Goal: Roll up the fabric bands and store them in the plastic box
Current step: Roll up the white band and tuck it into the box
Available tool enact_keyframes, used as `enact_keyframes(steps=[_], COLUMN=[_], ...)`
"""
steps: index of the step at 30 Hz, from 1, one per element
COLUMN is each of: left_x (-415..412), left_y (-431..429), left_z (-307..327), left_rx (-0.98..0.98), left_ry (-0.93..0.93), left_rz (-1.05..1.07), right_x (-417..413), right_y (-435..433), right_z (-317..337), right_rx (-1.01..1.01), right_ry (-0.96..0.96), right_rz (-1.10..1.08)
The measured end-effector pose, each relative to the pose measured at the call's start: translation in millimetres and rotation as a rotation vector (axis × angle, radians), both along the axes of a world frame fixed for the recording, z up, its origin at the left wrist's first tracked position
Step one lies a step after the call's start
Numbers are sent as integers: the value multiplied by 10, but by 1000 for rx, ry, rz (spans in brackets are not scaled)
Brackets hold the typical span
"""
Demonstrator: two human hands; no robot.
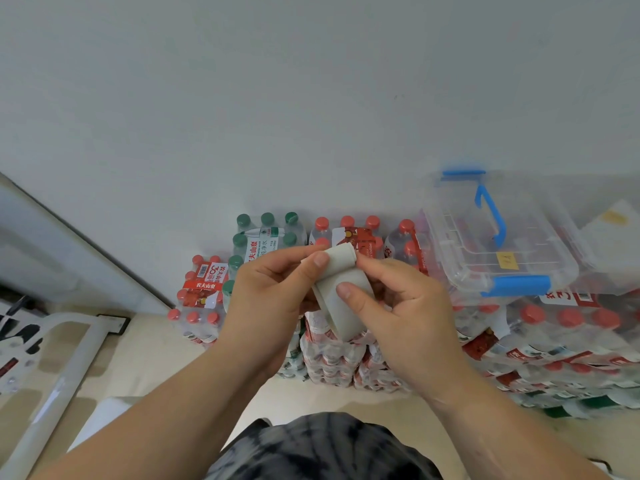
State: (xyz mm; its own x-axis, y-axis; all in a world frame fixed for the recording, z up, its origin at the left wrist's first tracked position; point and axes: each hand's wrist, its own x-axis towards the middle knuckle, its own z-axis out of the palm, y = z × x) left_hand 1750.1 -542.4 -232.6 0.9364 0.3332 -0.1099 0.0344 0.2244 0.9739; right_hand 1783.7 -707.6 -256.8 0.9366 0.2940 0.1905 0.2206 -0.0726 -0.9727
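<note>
One wide-angle camera on the person's head, facing forward and down, left hand [273, 296] and right hand [412, 313] close at centre, white wall [311, 98] filling the upper half, floor [145, 358] low at the left.

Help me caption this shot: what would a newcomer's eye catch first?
First, dead centre, the left hand and right hand pinch a pale band, partly rolled at its top end. Next, at right, the clear box with blue handle and latches, lid on, rests on shrink-wrapped bottle packs stacked behind the hands.
</note>
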Motion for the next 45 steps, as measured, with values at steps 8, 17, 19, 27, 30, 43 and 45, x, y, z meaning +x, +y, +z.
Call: enact_keyframes(steps=[8,17,19,27,30,43,45], left_x=[-73,-77,-77,46,102,79,92], left_y=[-112,-118,-112,-117,-158,-130,-141], left_z=[-43,-49,-40,54,59,-24,1], left_rx=[-13,18,9,131,158,74,16], left_ry=[-50,-126,-130,-124,-124,30,47], left_rz=[-125,-136,-133,-76,-31,4,4], right_x=[23,-20,-34,64,137,236,239], right_y=[79,91,102,53,24,-92,-91], right_z=[-6,63,85,46,63,67,63], right_rx=[6,29,48,142,105,-21,-18], right_ry=[-114,-116,-102,104,214,311,314], right_rz=[-108,-74,-67,8,-32,97,82])
